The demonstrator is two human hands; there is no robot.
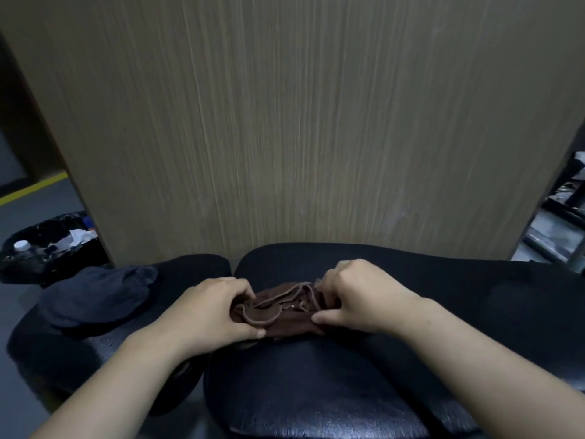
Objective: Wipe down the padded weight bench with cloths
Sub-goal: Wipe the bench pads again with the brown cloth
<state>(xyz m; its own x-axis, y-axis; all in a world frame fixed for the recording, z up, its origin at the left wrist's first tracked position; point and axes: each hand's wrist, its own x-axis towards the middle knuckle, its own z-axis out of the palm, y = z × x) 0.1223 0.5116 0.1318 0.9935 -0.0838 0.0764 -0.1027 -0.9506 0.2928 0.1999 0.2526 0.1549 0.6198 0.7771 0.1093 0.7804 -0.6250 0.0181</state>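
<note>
Brown cloth (pixel 278 315): where is it?
— Bunched on the padded weight bench (pixel 300 375), mid-scene; left hand (pixel 215 312) and right hand (pixel 357 296) pinch its ends, fingers (pixel 243 289) curled in.
— How to wipe well?
— Probably fold it flat first, then press evenly. Fingertips hide in folds; bench's right end is cut off; a dark cloth (pixel 98 299) lies left.

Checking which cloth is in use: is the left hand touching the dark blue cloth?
Apart. Head view: black pad shows between left hand and dark blue cloth; it grips the brown cloth.
</note>
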